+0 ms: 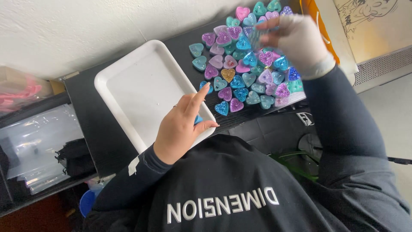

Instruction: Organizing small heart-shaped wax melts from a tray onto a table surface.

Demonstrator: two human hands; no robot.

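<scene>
Holding a small blue heart piece [198, 119] over the bare white rectangular plastic tray [141, 81], the left hand [180, 129] grips it; gloved right hand [296, 41], blurred, grip indeterminable, hovers over glittery resin hearts [244, 73] heaped at the black surface's [90, 111] far edge, unsorted.

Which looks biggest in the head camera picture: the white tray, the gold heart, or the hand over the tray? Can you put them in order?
1. White tray, clearly biggest.
2. Left hand, though it is nearer the camera, so it looks larger than it is.
3. Gold heart, smallest.
</scene>
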